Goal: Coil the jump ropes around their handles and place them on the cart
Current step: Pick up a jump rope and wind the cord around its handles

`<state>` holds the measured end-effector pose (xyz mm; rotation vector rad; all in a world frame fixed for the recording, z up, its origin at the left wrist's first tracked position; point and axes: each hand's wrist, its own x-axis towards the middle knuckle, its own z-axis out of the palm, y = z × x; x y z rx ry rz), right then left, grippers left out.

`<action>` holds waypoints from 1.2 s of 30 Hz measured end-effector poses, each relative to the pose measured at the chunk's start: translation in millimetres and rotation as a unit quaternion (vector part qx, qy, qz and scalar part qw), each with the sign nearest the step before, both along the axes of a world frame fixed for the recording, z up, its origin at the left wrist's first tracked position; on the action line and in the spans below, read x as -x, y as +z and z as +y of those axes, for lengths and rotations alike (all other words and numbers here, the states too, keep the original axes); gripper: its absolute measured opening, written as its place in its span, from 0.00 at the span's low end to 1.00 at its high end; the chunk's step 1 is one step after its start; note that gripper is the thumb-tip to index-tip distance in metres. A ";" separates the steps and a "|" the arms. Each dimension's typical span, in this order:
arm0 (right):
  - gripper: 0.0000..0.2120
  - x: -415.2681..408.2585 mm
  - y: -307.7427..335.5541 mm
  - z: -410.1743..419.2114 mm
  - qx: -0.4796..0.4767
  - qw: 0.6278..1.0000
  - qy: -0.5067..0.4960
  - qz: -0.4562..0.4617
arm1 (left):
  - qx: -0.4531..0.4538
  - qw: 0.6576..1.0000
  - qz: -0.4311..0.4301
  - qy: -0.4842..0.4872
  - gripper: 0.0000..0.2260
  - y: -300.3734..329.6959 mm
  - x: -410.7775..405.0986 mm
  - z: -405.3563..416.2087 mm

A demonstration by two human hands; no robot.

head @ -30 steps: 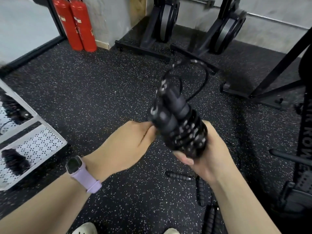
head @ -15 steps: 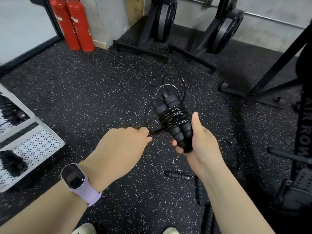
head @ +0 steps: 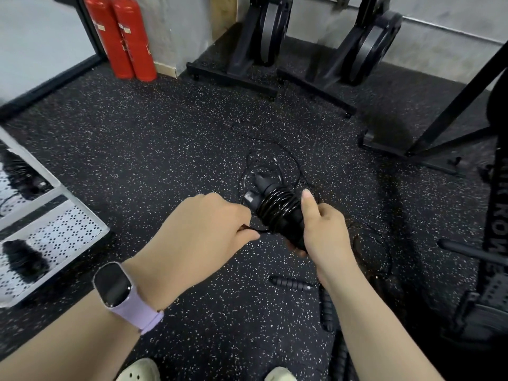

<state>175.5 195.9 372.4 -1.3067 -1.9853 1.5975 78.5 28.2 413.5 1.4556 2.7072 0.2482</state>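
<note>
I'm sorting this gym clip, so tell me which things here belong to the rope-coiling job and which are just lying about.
Job:
- jump rope handles, part wound, gripped by right hand
- left hand pinching the cord
- loose handles on floor
- cart with coiled rope

Lying about:
- fire extinguishers
- rowing machines
- smartwatch

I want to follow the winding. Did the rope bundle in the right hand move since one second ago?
Yes. The bundle has dropped lower and tilted flatter, nearer the loose handle on the floor. The right hand grips it.

"ROW" on black strap [head: 499, 215] (partly cut)
</note>
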 end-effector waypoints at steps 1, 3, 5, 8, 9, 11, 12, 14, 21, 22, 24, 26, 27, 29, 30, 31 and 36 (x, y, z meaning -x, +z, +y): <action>0.26 0.4 -0.3 -0.3 -0.025 0.999 0.017 -0.018 | -0.035 0.999 -0.039 0.014 0.17 0.2 0.1 -2.4; 0.25 -0.8 0.3 -0.8 -0.082 0.994 0.055 -0.056 | -0.097 0.984 -0.147 0.036 0.13 1.4 -0.7 -6.8; 0.25 -2.3 1.8 -1.7 -0.132 0.984 0.092 -0.078 | -0.134 0.961 -0.235 0.047 0.11 5.6 -2.1 -8.8; 0.25 -2.5 4.9 -7.4 -0.165 0.972 0.155 -0.070 | -0.167 0.938 -0.301 0.042 0.09 8.3 -4.8 -9.4; 0.26 -2.2 5.8 -11.0 -0.181 0.963 0.184 -0.070 | -0.175 0.934 -0.308 0.039 0.09 8.1 -5.1 -8.6; 0.27 -1.5 4.8 -19.9 -0.220 0.940 0.253 -0.058 | -0.189 0.929 -0.317 0.037 0.09 6.9 -4.1 -6.0; 0.27 -1.4 3.8 -24.1 -0.233 0.930 0.281 -0.040 | -0.196 0.923 -0.328 0.038 0.09 6.1 -2.6 -4.9; 0.27 -0.9 4.5 -29.6 -0.226 0.928 0.297 0.009 | -0.200 0.913 -0.354 0.040 0.11 5.0 1.3 -4.2; 0.26 -13.7 16.1 -31.2 -0.265 0.910 0.300 0.104 | -0.161 0.911 -0.378 0.037 0.15 -1.0 -1.6 -5.4; 0.24 -15.7 16.6 -32.2 -0.269 0.910 0.296 0.112 | -0.172 0.910 -0.376 0.038 0.15 -1.7 -3.0 -3.9; 0.17 -16.4 18.4 -33.5 -0.235 0.927 0.264 0.122 | -0.213 0.912 -0.348 0.054 0.15 -3.0 -5.0 0.9; 0.15 -15.6 22.4 -34.8 -0.166 0.954 0.206 0.140 | -0.273 0.905 -0.315 0.082 0.16 -3.0 -6.8 6.2; 0.17 -15.2 23.9 -35.1 -0.129 0.964 0.177 0.152 | -0.303 0.899 -0.302 0.097 0.17 -2.7 -7.6 8.4; 0.22 -15.7 25.2 -35.3 -0.043 0.976 0.132 0.169 | -0.351 0.890 -0.261 0.127 0.17 -2.1 -8.6 11.0; 0.24 -16.4 24.3 -36.6 0.008 0.977 0.128 0.170 | -0.372 0.886 -0.236 0.144 0.17 -1.6 -9.2 11.4; 0.28 -17.1 23.4 -39.0 0.048 0.976 0.139 0.162 | -0.390 0.881 -0.213 0.161 0.17 -0.8 -9.9 11.3; 0.24 -11.5 19.0 -59.1 0.126 0.954 0.226 0.152 | -0.437 0.861 -0.171 0.194 0.14 3.1 -7.3 12.1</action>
